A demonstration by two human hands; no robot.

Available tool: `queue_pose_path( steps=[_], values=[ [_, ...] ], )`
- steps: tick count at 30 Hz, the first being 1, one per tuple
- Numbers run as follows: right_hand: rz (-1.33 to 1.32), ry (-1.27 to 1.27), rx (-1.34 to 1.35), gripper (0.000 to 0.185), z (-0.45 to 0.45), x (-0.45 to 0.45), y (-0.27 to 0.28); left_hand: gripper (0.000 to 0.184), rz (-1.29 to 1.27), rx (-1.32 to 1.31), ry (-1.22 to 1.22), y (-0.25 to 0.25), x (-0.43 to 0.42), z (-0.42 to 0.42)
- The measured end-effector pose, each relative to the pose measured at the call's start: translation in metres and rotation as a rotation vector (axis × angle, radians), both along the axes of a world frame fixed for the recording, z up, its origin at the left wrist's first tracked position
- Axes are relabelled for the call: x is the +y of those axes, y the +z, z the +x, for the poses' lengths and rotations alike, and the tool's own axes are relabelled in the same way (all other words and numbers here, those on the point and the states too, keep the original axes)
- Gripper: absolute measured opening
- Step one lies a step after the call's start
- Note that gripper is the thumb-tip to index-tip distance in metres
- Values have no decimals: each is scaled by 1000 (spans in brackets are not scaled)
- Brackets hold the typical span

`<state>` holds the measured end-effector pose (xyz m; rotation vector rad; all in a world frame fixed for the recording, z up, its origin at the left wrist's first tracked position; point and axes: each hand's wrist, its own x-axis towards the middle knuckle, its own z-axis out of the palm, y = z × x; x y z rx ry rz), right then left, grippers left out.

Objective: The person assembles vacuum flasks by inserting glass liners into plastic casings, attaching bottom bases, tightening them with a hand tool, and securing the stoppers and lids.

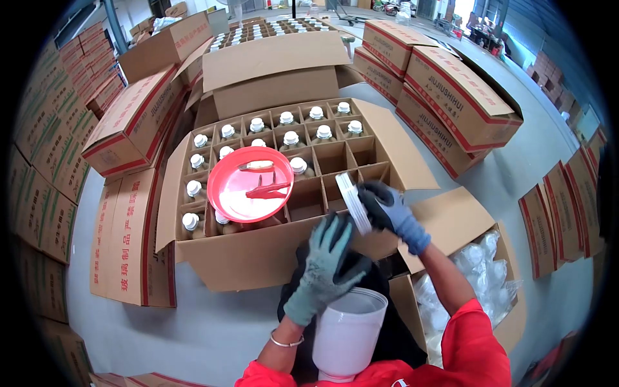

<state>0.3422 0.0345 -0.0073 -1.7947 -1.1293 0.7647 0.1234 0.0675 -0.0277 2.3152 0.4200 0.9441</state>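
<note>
My right hand [385, 209], in a blue-grey glove with dark fingers, grips a white ridged round lid [353, 202] turned nearly edge-on. The lid is over the near right edge of a divided carton [258, 263]. My left hand [329, 267], in a grey-green glove, has its fingers spread and holds nothing. It hovers just above and left of a white plastic jar [349, 329] in my lap, whose top is a round rim. Beyond the hands, a red round tray [250, 208] rests on the carton, holding red-handled pliers [267, 189] and a small pale-handled tool [258, 166].
Several white-capped bottles [291, 139] stand in the carton's compartments. Clear plastic pieces [477, 271] fill a box at my right. Another carton of bottles [274, 29] is behind. Stacked printed cartons [461, 90] stand right; more cartons [132, 129] are at left.
</note>
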Motion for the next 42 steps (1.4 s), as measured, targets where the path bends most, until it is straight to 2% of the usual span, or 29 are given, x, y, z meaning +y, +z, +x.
queue_pose_path(
  steps=[1, 2, 4, 6, 8, 9, 10, 12, 13, 16, 17, 18, 20, 22, 23, 26, 27, 30, 31, 32, 33, 35, 37, 38, 40, 41, 42],
  values=[
    [71, -15, -490, 50, 26, 17, -24, 71, -129, 20, -145, -5, -3, -6],
    [-28, -37, -624, 51, 44, 33, -37, 72, -256, 37, -291, -11, -7, -13],
    [-400, -38, -877, 56, 67, 64, -57, 72, -417, 262, -431, -8, -20, -37],
    [-311, 24, -1196, 56, 61, 88, -51, 76, -408, 381, -363, 16, -37, -75],
    [65, 134, -1149, 54, 41, 125, -40, 83, -305, 591, -251, 55, -48, -80],
    [58, 233, -1115, 54, 28, 149, -36, 83, -139, 695, -288, 50, -59, -79],
    [35, 331, -1099, 58, 22, 179, -53, 53, -101, 532, -126, 32, -88, -77],
    [-44, 481, -1110, 60, 6, 226, -78, 58, 111, 694, -23, -13, -116, -62],
    [-109, 502, -1116, 58, 4, 247, -97, 64, -21, 780, -96, -9, -110, -52],
    [-179, 514, -1075, 50, -2, 272, -120, 80, -189, 625, -141, -3, -63, -57],
    [-133, 543, -1042, 46, 1, 272, -120, 68, -221, 531, -17, -16, -55, -56],
    [-53, 512, -985, 44, 8, 270, -123, 52, -320, 417, -41, -26, -42, -56],
    [-174, 444, -1033, 46, 5, 256, -77, 42, -569, 428, -88, -18, -19, -46],
    [-88, 386, -1037, 49, 17, 255, -53, 39, -557, 347, -89, -16, -12, -38],
    [-10, 382, -1012, 49, 25, 248, -34, 37, -556, 312, -95, -16, -14, -35],
    [272, 291, -1007, 46, 29, 200, 32, 40, -336, 25, -67, -19, -18, -30],
    [238, 262, -1031, 53, 24, 178, 56, 42, -280, -6, -47, -18, -17, -29],
    [502, 205, -1104, 44, 13, 103, 91, 45, -788, -293, 40, -21, -6, -24],
    [538, 232, -1063, 44, 8, 77, 98, 47, -1056, -488, -33, -30, 4, -18],
    [573, 260, -1015, 43, 1, 51, 100, 50, -1323, -680, -105, -39, 15, -13],
    [567, 273, -948, 44, -8, 25, 99, 54, -1362, -726, -231, -39, 21, -13],
    [626, 297, -847, 50, -27, -19, 82, 55, -1221, -599, -333, -28, 35, -11],
    [669, 240, -774, 56, -47, -58, 54, 58, -1145, -455, -217, -40, 43, -18],
    [668, 190, -745, 59, -56, -73, 38, 60, -1131, -377, -50, -49, 45, -24],
    [688, 178, -628, 63, -73, -100, 23, 64, -1220, -577, -81, -59, 42, -33],
    [673, 215, -501, 63, -79, -114, 20, 66, -1258, -678, -100, -44, 36, -35],
    [658, 253, -376, 63, -82, -128, 21, 65, -1163, -607, -105, -26, 29, -46]
  ],
)
